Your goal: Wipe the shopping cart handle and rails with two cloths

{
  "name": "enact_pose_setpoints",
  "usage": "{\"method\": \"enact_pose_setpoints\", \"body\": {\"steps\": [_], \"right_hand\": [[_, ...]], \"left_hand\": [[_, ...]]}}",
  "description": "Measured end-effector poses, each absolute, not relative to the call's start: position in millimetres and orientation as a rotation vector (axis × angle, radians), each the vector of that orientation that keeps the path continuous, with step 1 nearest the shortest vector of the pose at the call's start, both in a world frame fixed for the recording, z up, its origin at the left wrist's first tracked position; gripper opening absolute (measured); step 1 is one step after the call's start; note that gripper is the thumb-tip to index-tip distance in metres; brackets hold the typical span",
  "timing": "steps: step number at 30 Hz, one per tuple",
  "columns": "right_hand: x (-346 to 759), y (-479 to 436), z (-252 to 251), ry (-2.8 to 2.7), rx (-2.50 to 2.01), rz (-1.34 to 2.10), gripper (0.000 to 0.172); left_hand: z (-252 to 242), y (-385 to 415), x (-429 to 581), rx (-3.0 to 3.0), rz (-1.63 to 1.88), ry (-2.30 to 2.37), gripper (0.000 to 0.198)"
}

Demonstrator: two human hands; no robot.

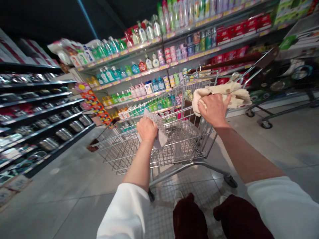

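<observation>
A metal wire shopping cart (pixel 179 142) stands side-on in front of me. My left hand (pixel 147 129) is closed around a white textured wipe (pixel 161 131) at the cart's near top rail, and part of the wipe hangs down beside the fingers. Farther right, my right hand (pixel 214 108) grips a cream cloth (pixel 221 89) bunched up near the cart's handle end. The cloth spreads out past the knuckles on both sides. My fingertips on both hands are largely hidden.
Shelves (pixel 139 72) of soap bottles and cans run behind the cart. Metal pots (pixel 69 125) fill shelving at the left. Another cart's wheel (pixel 266 124) rests on the tiled floor (pixel 74 199) at right. A brown cardboard piece (pixel 92 146) is at the cart's left end.
</observation>
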State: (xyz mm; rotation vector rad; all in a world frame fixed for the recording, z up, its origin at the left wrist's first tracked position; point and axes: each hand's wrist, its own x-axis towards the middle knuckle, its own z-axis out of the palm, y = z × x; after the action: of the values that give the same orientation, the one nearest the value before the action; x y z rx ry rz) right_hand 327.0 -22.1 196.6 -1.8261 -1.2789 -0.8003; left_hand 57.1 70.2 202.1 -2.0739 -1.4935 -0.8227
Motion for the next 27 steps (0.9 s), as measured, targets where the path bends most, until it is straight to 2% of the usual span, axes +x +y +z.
{"method": "enact_pose_setpoints", "body": {"steps": [11, 19, 27], "right_hand": [[325.4, -21.6, 195.9, -1.261, -1.887, -0.862, 0.044], [325.4, -32.4, 190.4, -1.231, -1.912, -0.827, 0.043], [346.5, -43.1, 203.0, -1.326, -1.921, -0.844, 0.048]], "left_hand": [[200.3, 76.5, 55.7, -2.112, -0.946, -1.458, 0.042], [192.4, 47.2, 63.4, -2.107, -1.325, -1.603, 0.032], [190.2, 42.3, 98.1, -2.024, -1.143, -1.562, 0.034]]}}
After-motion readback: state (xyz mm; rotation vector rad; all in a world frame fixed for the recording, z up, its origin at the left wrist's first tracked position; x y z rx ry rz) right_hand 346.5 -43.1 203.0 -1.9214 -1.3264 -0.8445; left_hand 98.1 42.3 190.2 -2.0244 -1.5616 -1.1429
